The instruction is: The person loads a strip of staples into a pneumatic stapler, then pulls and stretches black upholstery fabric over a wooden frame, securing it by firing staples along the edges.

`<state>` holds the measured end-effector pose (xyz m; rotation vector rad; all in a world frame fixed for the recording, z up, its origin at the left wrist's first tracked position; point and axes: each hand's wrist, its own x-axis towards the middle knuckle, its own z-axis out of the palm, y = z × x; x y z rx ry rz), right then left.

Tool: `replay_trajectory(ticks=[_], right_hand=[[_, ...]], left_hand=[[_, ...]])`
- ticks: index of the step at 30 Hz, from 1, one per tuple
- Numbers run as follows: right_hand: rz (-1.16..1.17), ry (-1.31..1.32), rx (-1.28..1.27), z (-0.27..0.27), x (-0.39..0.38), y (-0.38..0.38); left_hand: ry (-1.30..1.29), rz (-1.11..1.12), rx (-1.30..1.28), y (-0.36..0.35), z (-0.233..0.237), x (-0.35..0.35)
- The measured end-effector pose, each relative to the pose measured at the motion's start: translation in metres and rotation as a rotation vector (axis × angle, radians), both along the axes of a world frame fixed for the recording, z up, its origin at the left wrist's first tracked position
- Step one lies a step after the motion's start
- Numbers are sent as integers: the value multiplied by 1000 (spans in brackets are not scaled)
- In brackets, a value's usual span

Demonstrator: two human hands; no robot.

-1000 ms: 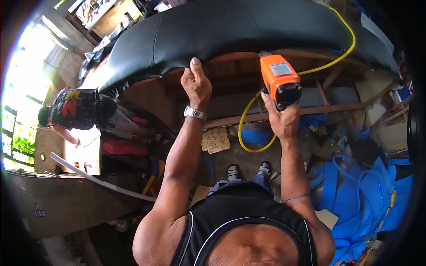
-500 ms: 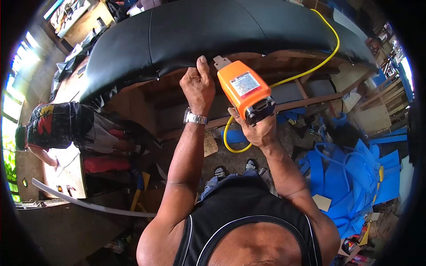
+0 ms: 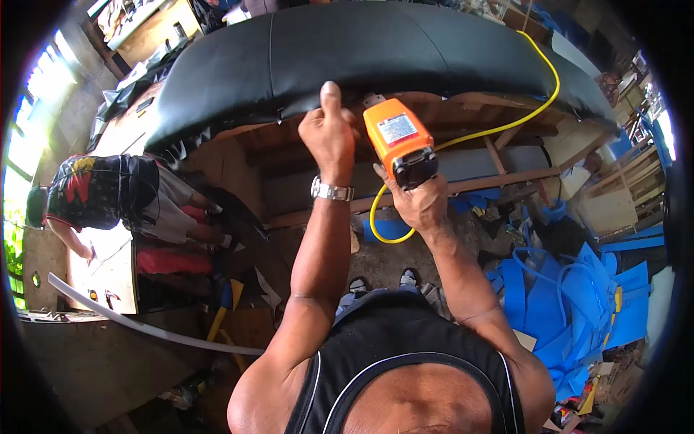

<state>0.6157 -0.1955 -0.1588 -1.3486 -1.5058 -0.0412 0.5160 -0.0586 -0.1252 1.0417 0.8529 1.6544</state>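
Observation:
My right hand (image 3: 423, 202) is wrapped round the handle of an orange staple gun (image 3: 396, 134), with a yellow air hose (image 3: 481, 134) running from it. The gun's metal nose reaches the lower edge of a black upholstery cover (image 3: 347, 47) stretched over a long curved wooden frame (image 3: 506, 137). Just left of the nose, my left hand (image 3: 329, 141) has its fingers curled and its thumb pointing up over the cover's edge. Whatever those fingers grip is hidden. A metal watch (image 3: 332, 190) sits on my left wrist.
To the left, another person (image 3: 108, 188) leans over a work board (image 3: 108, 267). A pale curved strip (image 3: 144, 329) juts out below it. Blue sheet offcuts (image 3: 571, 304) are piled at my right. Scraps lie on the floor around my feet.
The staple gun's nose has moved in against the cover's edge, and the gun has turned slightly. My left thumb has risen farther over the cover. The whole view has shifted a little.

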Motion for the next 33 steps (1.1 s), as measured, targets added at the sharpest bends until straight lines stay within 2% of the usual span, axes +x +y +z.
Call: replay_trajectory(ticks=[1, 4, 6, 9, 11, 12, 14, 15, 16, 18, 19, 21, 23, 27, 30, 33], right_hand=[[11, 6, -3, 2, 1, 0], [47, 20, -104, 15, -2, -10], [74, 41, -41, 22, -5, -14], [108, 84, -41, 20, -10, -18], [122, 74, 3, 10, -9, -13], [104, 23, 6, 14, -10, -11], [51, -51, -50, -4, -9, -4], [20, -93, -54, -6, -7, 8], [7, -123, 54, -3, -10, 13], [47, -131, 37, -5, -7, 14], [66, -99, -9, -4, -8, 12], [60, -15, -65, -9, -8, 9], [174, 78, -93, -3, -7, 3], [141, -21, 30, 14, -6, -18], [147, -20, 3, 21, -4, -24], [174, 36, -20, 28, -8, -22]], left_hand=[[-118, -36, -80, -4, 9, -3], [190, 183, 159, 8, -18, -3], [362, 273, 291, 4, -24, -9], [324, 253, 325, -1, -27, -7], [399, 240, 300, 0, -39, -8], [415, 194, 370, 1, -57, -7], [509, 162, 362, -12, -130, -6], [504, 141, 296, -20, -143, -11], [499, 122, 230, -28, -157, -17], [481, 122, 131, -39, -138, -30], [442, 147, 164, -43, -104, -35], [137, 64, 97, -33, -65, -33], [-195, -85, -16, -21, -33, -33], [-778, -451, -191, -15, 6, -33], [-520, -181, -264, -3, 10, -20], [107, 231, 189, 14, -22, -23]])
